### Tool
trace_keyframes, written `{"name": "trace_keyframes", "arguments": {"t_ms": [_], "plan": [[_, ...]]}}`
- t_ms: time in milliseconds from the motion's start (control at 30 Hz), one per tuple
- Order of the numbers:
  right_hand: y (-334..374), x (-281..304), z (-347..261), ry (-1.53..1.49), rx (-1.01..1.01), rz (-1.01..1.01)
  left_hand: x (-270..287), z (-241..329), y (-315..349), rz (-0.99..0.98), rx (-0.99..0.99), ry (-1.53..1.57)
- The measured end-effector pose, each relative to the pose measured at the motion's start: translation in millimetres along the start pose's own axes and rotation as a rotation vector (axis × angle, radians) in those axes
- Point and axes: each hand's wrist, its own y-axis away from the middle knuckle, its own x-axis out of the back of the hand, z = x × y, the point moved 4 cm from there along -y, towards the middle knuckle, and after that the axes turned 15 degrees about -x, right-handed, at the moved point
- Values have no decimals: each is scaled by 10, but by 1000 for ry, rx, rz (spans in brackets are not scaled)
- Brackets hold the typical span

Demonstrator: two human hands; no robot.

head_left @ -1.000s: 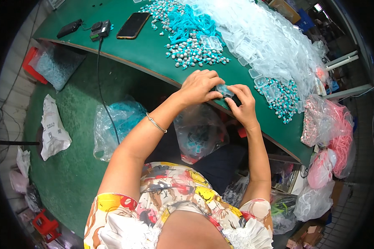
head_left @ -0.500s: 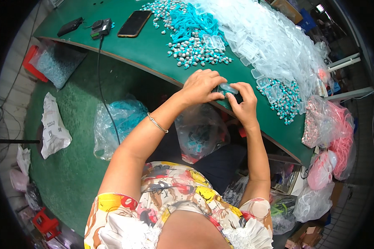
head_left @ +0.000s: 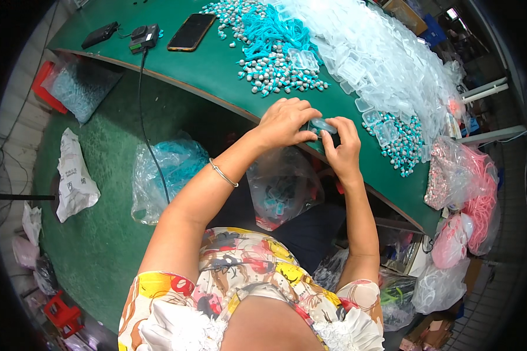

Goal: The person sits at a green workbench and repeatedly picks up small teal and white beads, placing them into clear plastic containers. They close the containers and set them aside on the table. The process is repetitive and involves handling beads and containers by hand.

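Note:
Between them, my left hand (head_left: 288, 121) and my right hand (head_left: 343, 146) hold a small clear plastic case (head_left: 322, 124) at the front edge of the green table. Both are closed on it, thumbs toward me. Some teal and grey shows inside the case, partly covered by my fingers. Beyond my left hand lies a pile of grey-and-teal bead-like pieces (head_left: 275, 76) with a bundle of teal cords (head_left: 275, 32). To the right of my right hand sits another group of such pieces (head_left: 401, 153), with a few clear cases (head_left: 385, 133) on top.
A large heap of clear plastic cases (head_left: 380, 64) covers the table's far right. A phone (head_left: 191, 31) and a small black device with a cable (head_left: 143, 38) lie at the left. Below the edge hangs a clear bag with cases (head_left: 281, 187). Pink cords (head_left: 480, 199) are bagged at right.
My fingers have shifted very slightly around the small case. Both hands stay in nearly the same place, and the table's piles look unchanged.

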Motion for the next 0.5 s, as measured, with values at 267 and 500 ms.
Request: {"name": "trace_keyframes", "arguments": {"t_ms": [267,500], "plan": [[52,68,-39,-2,52,-73,2,6,6,-2,-10,-14],[20,57,22,18,46,-94,3,18,-6,-26,-2,-26]]}}
